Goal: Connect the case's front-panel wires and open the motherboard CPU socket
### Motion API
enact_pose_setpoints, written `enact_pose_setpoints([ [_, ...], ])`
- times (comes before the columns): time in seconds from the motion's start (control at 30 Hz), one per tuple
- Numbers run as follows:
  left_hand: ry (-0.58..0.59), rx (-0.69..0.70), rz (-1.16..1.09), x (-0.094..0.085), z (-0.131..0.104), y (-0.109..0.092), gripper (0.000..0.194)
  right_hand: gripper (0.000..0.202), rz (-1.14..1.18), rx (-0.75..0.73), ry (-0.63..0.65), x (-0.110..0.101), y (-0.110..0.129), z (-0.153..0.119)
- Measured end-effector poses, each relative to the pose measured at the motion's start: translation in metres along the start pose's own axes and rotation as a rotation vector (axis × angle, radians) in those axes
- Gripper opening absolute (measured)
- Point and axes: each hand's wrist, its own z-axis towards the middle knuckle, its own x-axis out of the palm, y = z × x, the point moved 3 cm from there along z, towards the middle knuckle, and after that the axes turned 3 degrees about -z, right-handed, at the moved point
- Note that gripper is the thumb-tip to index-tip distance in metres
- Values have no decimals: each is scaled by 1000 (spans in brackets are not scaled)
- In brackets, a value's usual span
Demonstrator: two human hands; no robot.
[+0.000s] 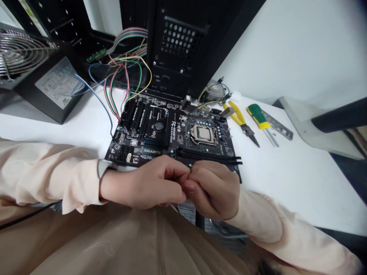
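Here both hands meet at the near edge of the tabletop, just in front of the black motherboard (174, 131): the left hand (149, 182) and right hand (213, 191) are each in a clenched grip, fingertips pressed together, but what they pinch is too small to tell. Beyond the board's far edge stands an open computer case (183, 42) with coloured wires (126, 76) running to the board, a power supply (37, 72) toward the far left corner, and yellow pliers (241, 122) beside a green screwdriver (260, 118) to the right.
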Motion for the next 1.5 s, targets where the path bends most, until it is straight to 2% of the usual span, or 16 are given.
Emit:
enact_pose_setpoints([
  [0.33,-19,21,11,1,1,4,18,23,153,168,19,0,-1,0],
  [0.53,1,42,-29,0,0,4,22,23,92,146,-12,0,0,-1],
  [0.8,-13,47,-46,-1,1,5,19,23,-7,103,-48,0,1,-1],
  [1.17,-12,15,-104,-1,3,2,19,23,1,99,-68,2,2,-2],
  [1.37,13,19,-97,0,2,3,21,23,143,168,-39,0,1,0],
  [1.5,2,33,-54,-1,-1,2,21,29,485,272,39,-2,0,4],
])
